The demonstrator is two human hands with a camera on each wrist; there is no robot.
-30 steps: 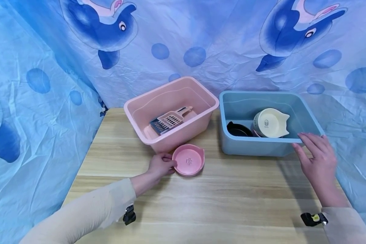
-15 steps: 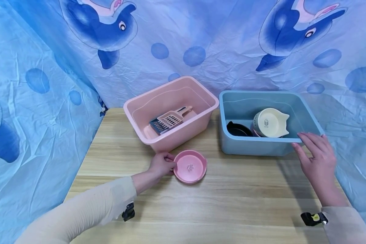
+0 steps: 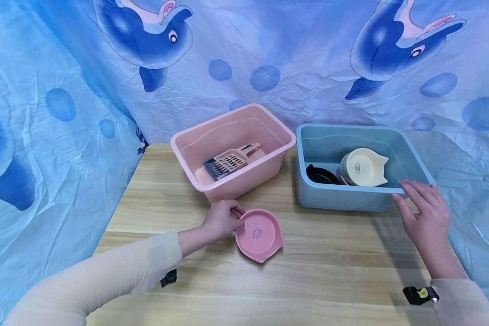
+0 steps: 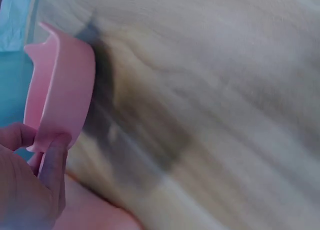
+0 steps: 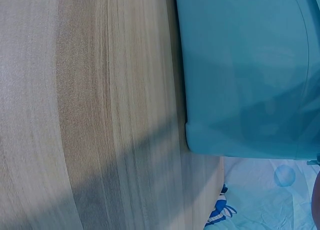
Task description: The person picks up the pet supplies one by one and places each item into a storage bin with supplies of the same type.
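Observation:
My left hand (image 3: 224,219) pinches the left side of a round pink pet bowl (image 3: 257,233) with a pointed ear on its rim and a paw print inside. In the left wrist view the bowl (image 4: 72,87) is tilted close over the table, between thumb and fingers (image 4: 55,165). My right hand (image 3: 428,222) holds the front right corner of a blue bin (image 3: 338,199), thumb outside and fingers over the rim. Inside that bin, a cream cat-eared bowl (image 3: 366,167) stands tilted beside a black bowl (image 3: 323,176). In the right wrist view little of the hand shows.
Left of the blue bin stands a pink bin (image 3: 248,181), set at an angle. A pink slotted litter scoop (image 3: 230,159) lies in it over a dark blue one (image 3: 213,168). A blue dolphin-print cloth (image 3: 236,36) hangs behind the wooden table (image 3: 309,280).
My left hand has brought the pink bowl toward the front and slightly right, turning it so the ear points to the front right. The right hand has stayed on the blue bin's rim.

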